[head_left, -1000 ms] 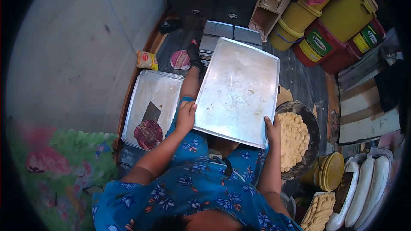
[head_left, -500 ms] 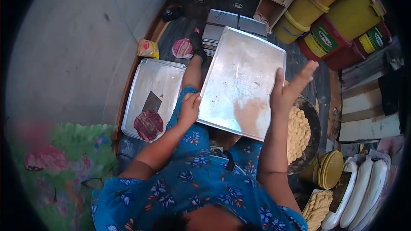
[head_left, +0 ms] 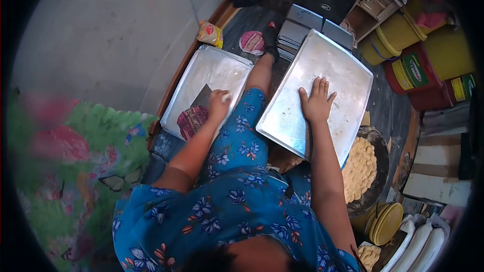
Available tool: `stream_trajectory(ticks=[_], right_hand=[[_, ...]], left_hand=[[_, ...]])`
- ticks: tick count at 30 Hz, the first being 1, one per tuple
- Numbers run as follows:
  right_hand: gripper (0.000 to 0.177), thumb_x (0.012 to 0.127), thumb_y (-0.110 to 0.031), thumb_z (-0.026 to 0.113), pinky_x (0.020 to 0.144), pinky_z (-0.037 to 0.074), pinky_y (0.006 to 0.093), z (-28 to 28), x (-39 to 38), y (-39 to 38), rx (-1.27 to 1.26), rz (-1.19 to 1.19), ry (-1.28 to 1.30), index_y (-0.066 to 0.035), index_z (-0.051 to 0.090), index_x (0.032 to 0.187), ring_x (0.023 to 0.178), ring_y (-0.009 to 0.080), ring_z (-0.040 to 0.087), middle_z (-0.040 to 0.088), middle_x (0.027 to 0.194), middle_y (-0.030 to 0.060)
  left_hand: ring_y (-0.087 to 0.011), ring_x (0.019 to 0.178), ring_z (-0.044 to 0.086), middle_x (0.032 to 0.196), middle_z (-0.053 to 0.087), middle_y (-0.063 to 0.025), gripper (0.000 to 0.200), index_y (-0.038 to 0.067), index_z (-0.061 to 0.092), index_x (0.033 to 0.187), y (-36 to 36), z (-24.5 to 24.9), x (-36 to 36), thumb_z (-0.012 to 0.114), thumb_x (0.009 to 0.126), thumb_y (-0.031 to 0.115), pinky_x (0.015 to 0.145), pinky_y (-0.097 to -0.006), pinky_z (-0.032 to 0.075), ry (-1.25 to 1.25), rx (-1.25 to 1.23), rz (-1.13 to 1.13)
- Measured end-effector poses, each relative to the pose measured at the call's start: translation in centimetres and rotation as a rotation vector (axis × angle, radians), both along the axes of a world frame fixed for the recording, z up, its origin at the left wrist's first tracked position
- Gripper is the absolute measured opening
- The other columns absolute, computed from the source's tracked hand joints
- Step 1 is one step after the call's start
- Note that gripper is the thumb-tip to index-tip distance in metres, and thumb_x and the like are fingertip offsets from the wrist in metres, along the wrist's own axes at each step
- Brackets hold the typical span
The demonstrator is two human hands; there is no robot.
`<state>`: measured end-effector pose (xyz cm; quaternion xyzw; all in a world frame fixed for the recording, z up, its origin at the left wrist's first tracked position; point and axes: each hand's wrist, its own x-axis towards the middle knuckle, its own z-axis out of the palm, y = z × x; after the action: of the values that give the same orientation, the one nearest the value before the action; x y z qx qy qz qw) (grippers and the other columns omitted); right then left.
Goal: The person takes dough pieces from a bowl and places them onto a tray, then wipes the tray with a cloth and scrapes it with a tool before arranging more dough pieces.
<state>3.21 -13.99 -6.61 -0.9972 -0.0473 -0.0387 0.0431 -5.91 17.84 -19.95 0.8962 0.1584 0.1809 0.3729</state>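
Observation:
A large silver tray lies tilted over my lap. My right hand rests flat on its surface with the fingers spread. To the left, my left hand is over a stack of trays, its fingers curled around something whitish that I cannot make out. Beside that hand, a dark flat scraper and a crumpled maroon cloth lie on the stack.
A dark round basin of tan dough pieces stands at the right. Beyond are yellow buckets and red tubs. Ahead lie stacked metal sheets, a pink round cloth and a yellow packet.
My left hand has let go of the big tray and moved left to the tray stack. My right hand has come from the tray's right edge onto its surface. The view has shifted.

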Motion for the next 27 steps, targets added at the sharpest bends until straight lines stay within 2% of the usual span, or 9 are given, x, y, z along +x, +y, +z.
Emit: stream_trajectory(ticks=[2, 4, 6, 10, 13, 16, 19, 23, 27], right_hand=[[0.081, 0.094, -0.060, 0.034, 0.115, 0.001, 0.0584, -0.3, 0.2, -0.6, 0.006, -0.013, -0.020, -0.002, 0.023, 0.150, 0.147, 0.0283, 0.014, 0.020, 0.157, 0.0165], [0.080, 0.094, -0.059, 0.035, 0.115, 0.001, 0.0585, -0.2, 0.1, 0.0, 0.001, 0.007, -0.019, -0.002, 0.024, 0.150, 0.147, 0.0283, 0.014, 0.020, 0.157, 0.0166], [0.081, 0.094, -0.059, 0.036, 0.116, 0.002, 0.0581, 0.2, 0.0, 0.1, 0.003, -0.005, -0.002, -0.003, 0.023, 0.150, 0.147, 0.0280, 0.013, 0.020, 0.157, 0.0166], [0.081, 0.094, -0.060, 0.036, 0.116, 0.005, 0.0576, 0.5, -0.2, 0.1, 0.011, -0.008, -0.012, -0.003, 0.023, 0.150, 0.147, 0.0298, 0.016, 0.021, 0.157, 0.0178], [0.082, 0.094, -0.061, 0.035, 0.116, 0.005, 0.0574, 0.6, -0.2, 0.2, -0.006, -0.016, -0.020, -0.003, 0.023, 0.150, 0.147, 0.0295, 0.016, 0.021, 0.157, 0.0178], [0.080, 0.094, -0.060, 0.035, 0.116, 0.005, 0.0573, 0.6, -0.3, 0.2, -0.004, -0.020, -0.024, -0.003, 0.023, 0.150, 0.147, 0.0288, 0.015, 0.022, 0.156, 0.0176], [0.078, 0.095, -0.057, 0.036, 0.116, 0.005, 0.0573, 1.0, -0.4, 0.3, 0.011, -0.023, -0.021, -0.003, 0.025, 0.150, 0.147, 0.0276, 0.015, 0.023, 0.156, 0.0173], [0.081, 0.094, -0.061, 0.035, 0.116, 0.004, 0.0564, 0.7, -0.3, 0.2, 0.018, -0.022, -0.022, -0.004, 0.023, 0.150, 0.147, 0.0295, 0.014, 0.020, 0.157, 0.0177], [0.077, 0.094, -0.057, 0.038, 0.116, 0.004, 0.0569, 0.2, -0.5, 0.1, 0.064, -0.018, -0.076, -0.004, 0.028, 0.149, 0.147, 0.0284, 0.016, 0.023, 0.156, 0.0175]], left_hand=[[-0.0361, 0.114, 0.053, 0.121, 0.057, -0.0211, 0.035, 0.007, 0.067, 0.110, 3.1, -3.9, 1.2, 0.072, 0.080, 0.023, 0.099, -0.0430, 0.042, 0.021, 0.048, -0.030], [-0.0365, 0.118, 0.052, 0.125, 0.055, -0.0209, 0.047, 0.007, 0.065, 0.115, 7.8, -5.8, -0.8, 0.076, 0.075, 0.029, 0.101, -0.0443, 0.042, 0.282, 0.058, 0.120], [-0.0370, 0.125, 0.048, 0.134, 0.050, -0.0212, 0.068, 0.006, 0.057, 0.126, 10.8, -7.4, -0.9, 0.080, 0.070, 0.038, 0.104, -0.0451, 0.040, 0.510, 0.082, 0.148], [-0.0378, 0.138, 0.033, 0.150, 0.032, -0.0211, 0.099, 0.010, 0.036, 0.144, 12.5, -8.8, -0.6, 0.083, 0.064, 0.046, 0.108, -0.0519, 0.036, 0.756, 0.182, 0.164], [-0.0395, 0.139, 0.029, 0.152, 0.029, -0.0216, 0.106, 0.012, 0.030, 0.147, 12.4, -9.2, 0.2, 0.084, 0.063, 0.047, 0.109, -0.0547, 0.033, 0.886, 0.197, 0.214], [-0.0398, 0.137, 0.032, 0.149, 0.032, -0.0225, 0.110, 0.013, 0.027, 0.148, 11.2, -9.6, 0.7, 0.085, 0.061, 0.047, 0.108, -0.0537, 0.032, 0.889, 0.319, 0.267], [-0.0387, 0.135, 0.035, 0.144, 0.037, -0.0222, 0.114, 0.015, 0.026, 0.149, 10.9, -8.0, 1.3, 0.087, 0.059, 0.046, 0.107, -0.0537, 0.032, 0.941, 0.291, 0.277], [-0.0363, 0.132, 0.038, 0.142, 0.039, -0.0182, 0.120, 0.018, 0.024, 0.149, 11.4, -7.6, 1.9, 0.089, 0.053, 0.047, 0.103, -0.0556, 0.033, 0.969, 0.317, 0.260], [-0.0364, 0.133, 0.037, 0.141, 0.042, -0.0168, 0.122, 0.018, 0.022, 0.150, 11.1, -6.6, 2.2, 0.091, 0.052, 0.044, 0.104, -0.0561, 0.031, 0.988, 0.302, 0.266]])
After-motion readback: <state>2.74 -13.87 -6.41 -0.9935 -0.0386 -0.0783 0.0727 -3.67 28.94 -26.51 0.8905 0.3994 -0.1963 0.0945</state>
